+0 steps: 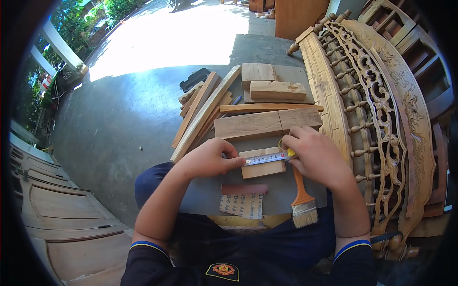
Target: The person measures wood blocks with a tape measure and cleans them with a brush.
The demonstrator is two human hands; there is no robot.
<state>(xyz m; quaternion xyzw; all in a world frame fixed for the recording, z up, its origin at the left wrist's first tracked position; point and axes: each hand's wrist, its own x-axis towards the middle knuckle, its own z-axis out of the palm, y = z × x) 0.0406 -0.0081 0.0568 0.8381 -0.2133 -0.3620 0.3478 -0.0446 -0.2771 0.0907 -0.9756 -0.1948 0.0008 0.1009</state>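
A small wooden block (263, 170) lies on the grey work surface in front of me. Along its top stretches a tape measure's blade (265, 158), with numbers showing. My left hand (214, 158) pinches the blade's end at the block's left end. At the right end, my right hand (312, 151) is closed on the yellow tape measure (291, 152), mostly hidden by the fingers. Below that hand lies a paintbrush (301, 193) with an orange handle. Sandpaper (242, 202) with printed backing lies nearer to me, left of the brush.
Beyond the block lie a long thick board (248, 125), a thin strip (272, 108) and another block (277, 90). Long sticks (207, 114) are piled at the left, beside a black case (194, 80). Carved wooden furniture (377, 95) stands along the right.
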